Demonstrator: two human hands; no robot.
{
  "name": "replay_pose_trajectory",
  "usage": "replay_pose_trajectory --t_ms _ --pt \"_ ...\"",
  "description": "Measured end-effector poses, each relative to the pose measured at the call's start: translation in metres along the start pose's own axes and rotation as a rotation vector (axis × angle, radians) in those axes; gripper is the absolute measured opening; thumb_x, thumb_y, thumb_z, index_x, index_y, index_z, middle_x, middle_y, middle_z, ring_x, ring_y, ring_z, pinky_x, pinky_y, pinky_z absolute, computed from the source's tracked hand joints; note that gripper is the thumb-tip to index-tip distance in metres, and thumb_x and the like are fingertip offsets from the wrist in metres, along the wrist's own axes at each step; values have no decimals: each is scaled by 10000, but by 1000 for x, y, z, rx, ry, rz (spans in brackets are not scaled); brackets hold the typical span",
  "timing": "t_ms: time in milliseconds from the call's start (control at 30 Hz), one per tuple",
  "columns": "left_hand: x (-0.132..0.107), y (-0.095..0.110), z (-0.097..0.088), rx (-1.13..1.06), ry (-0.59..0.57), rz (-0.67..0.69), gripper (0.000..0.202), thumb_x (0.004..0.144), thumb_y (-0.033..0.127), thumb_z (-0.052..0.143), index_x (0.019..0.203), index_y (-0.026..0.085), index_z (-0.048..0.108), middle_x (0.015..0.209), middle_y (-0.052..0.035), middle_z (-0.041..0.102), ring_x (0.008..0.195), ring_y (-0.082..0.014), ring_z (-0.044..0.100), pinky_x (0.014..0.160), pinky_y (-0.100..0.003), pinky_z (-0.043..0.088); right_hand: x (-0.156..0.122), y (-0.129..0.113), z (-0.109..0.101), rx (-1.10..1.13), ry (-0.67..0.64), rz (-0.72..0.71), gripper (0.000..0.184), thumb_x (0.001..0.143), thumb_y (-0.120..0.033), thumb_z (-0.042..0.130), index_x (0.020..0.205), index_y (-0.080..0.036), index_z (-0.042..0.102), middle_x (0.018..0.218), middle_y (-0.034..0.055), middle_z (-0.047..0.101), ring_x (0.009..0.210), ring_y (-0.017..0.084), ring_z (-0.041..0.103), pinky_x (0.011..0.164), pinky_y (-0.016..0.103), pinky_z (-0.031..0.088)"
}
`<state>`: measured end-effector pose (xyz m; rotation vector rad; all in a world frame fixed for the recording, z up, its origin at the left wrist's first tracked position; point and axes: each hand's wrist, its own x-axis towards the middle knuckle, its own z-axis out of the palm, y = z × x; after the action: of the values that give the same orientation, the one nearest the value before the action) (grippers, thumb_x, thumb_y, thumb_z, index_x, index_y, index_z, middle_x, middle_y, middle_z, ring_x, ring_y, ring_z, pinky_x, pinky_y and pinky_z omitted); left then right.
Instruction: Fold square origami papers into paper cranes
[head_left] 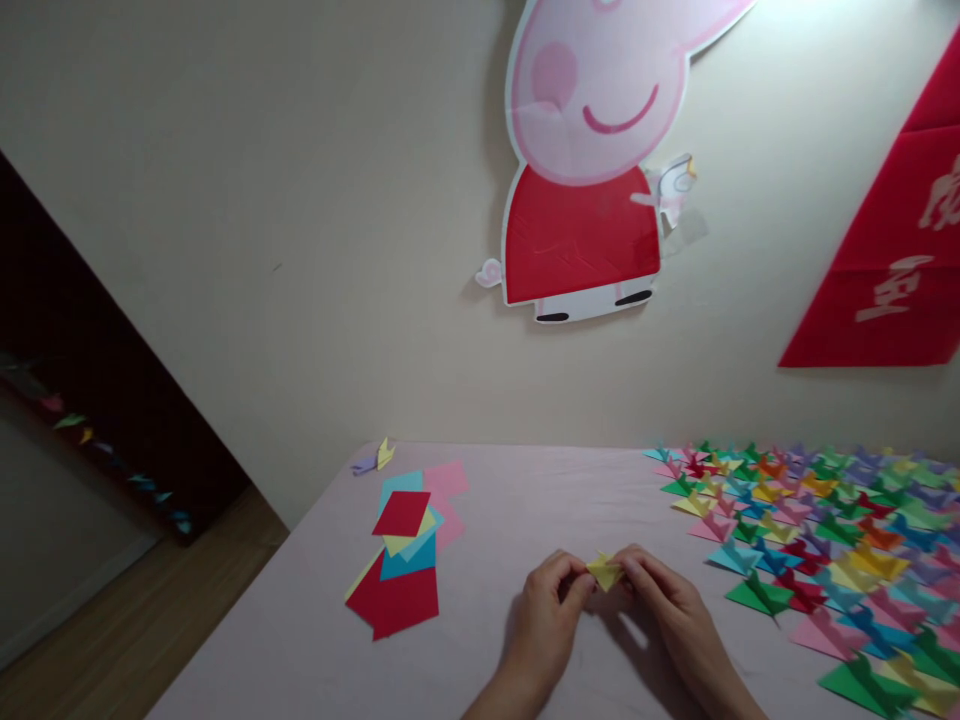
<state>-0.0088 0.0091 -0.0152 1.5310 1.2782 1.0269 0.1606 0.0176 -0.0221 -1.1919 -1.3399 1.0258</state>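
Note:
Between my two hands, just above the table, is a small yellow folded-paper piece [604, 573], wide at the top and pointed below. My left hand [551, 600] pinches its left corner between thumb and fingers. On the other side, my right hand [664, 595] grips the right part with thumb and forefinger. My fingertips cover both ends of the fold. Left of my hands lies a loose pile of square coloured paper sheets [409, 603] in red, blue, yellow and pink.
Rows of folded paper cranes [814, 560] in many colours fill the table's right side. A yellow and a purple folded piece [375, 459] sit at the back left corner of the pink-covered table [300, 640]. Behind, the wall carries a pig cutout [585, 230] and a red banner [892, 250].

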Motion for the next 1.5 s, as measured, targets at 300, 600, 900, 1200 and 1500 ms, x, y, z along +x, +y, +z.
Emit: replay_pose_trajectory --t_ms 300,600,900,1200,1500 --pt "0 6 0 -18 12 -21 150 858 302 557 774 215 647 750 31 614 725 -151 546 651 -227 379 0 -3 1 77 -45 -8 394 804 -591 635 722 -212 705 707 32 640 680 199 577 619 281 497" --pt "1 2 0 12 0 -33 197 898 332 520 830 223 668 802 21 667 758 -155 592 668 -223 399 0 -8 4 -15 -97 -123 312 841 -507 629 778 -220 734 790 52 678 784 222 646 710 290 534" --pt "-3 6 -5 -49 -82 4 356 944 492 447 882 208 653 823 18 634 765 -159 551 687 -240 398 -11 -6 10 -255 -97 -253 232 898 -439 573 1004 -278 701 911 63 686 797 207 648 703 298 542" --pt "-1 2 -6 -79 -100 51 249 897 374 478 912 201 658 847 0 652 792 -167 571 712 -239 425 -23 -19 10 -500 -74 -354 281 853 -365 616 1117 -292 680 1036 89 698 959 255 649 838 370 553" --pt "-1 -3 -3 -11 -107 -15 239 881 395 524 848 207 666 798 6 669 754 -169 583 689 -235 432 -28 -22 23 -552 112 -211 211 883 -404 542 783 -253 649 762 34 688 694 193 625 621 275 490"
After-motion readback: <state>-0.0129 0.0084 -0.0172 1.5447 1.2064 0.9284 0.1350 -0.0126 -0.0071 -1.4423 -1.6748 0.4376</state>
